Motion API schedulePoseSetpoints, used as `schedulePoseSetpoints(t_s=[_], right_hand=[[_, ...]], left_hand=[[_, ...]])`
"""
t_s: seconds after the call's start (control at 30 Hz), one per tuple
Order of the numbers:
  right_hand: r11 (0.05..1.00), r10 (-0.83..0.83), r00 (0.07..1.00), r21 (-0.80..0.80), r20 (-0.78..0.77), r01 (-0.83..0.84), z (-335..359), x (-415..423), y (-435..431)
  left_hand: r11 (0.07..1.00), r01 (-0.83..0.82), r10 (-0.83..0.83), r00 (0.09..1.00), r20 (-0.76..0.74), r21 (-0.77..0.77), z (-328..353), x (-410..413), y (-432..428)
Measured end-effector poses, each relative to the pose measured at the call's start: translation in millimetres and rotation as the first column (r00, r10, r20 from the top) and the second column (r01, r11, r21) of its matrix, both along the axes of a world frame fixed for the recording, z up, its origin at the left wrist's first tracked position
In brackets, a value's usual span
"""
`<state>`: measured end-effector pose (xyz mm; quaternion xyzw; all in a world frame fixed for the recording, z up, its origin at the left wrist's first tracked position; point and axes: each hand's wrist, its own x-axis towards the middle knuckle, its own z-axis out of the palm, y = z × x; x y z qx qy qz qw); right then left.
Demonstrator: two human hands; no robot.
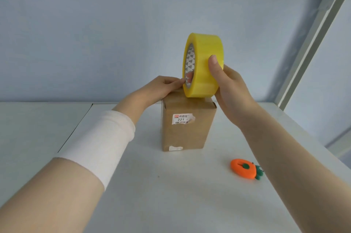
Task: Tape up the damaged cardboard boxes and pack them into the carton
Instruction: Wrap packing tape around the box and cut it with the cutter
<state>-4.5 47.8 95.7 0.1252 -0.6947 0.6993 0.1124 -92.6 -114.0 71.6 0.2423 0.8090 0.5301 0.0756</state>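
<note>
Off to the right, flat on the white bench [171, 194], a small orange carrot-shaped plastic cutter [244, 170] with green leaves, well apart from everything else. Along the left, a flat white panel [38, 128] with a dark edge; cannot tell whether carton or bench section. Behind, a pale blue wall [95, 33]; at upper right, a slanting grey metal shelf frame [313, 33].

Near the middle of the bench, upright, a small brown cardboard box [188, 133], contents hidden. On its near face a torn white shipping label [182, 119] and, low down, a white sticker scrap [175, 148].

Grips a wide tape roll of yellowish clear plastic [204, 65] in the right hand [229, 88], thumb across the outer band. Tape roll on edge, its lowest part at the box top, hiding much of that top. Pinches with the left hand [161, 86] at the tape roll's near rim, thumb and forefinger together, heel over the box's top left edge. White fabric band [106, 141] round the left forearm.
</note>
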Motion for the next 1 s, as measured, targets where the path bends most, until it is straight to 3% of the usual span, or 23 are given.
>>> schedulePoseSetpoints(t_s=[0.2, 0.37, 0.47, 0.63, 0.8, 0.87, 1.0], right_hand=[[0.994, -0.026, 0.999, 0.108, 0.027, 0.023, -5, -17, -7], [0.983, -0.181, 0.981, -0.033, -0.065, 0.179, -7, -1, -6], [0.992, -0.123, 0.98, -0.038, -0.155, 0.119, -18, 19, 3], [0.98, -0.05, 0.981, 0.179, -0.188, 0.084, -23, 32, 5], [0.973, -0.215, 0.946, 0.03, -0.244, 0.229, -32, 68, 0], [0.959, -0.248, 0.928, 0.067, -0.28, 0.276, -50, 90, -4], [0.956, -0.289, 0.952, -0.076, -0.104, 0.282, -85, 106, -4]], left_hand=[[0.993, 0.003, -0.032, 0.969, 0.243, 0.12, -10, -22, -3], [0.996, -0.024, 0.006, 0.977, 0.215, 0.081, -5, -18, -2], [0.995, -0.028, 0.009, 0.98, 0.197, 0.093, -3, -13, 0], [0.996, -0.051, 0.035, 0.98, 0.194, 0.077, -2, -13, 2], [1.0, 0.008, -0.012, 0.985, 0.174, 0.021, -2, -14, -1], [1.0, 0.026, -0.026, 0.986, 0.162, 0.007, -2, -15, -1], [0.999, 0.039, -0.039, 0.987, 0.159, -0.001, -3, -15, -2]])
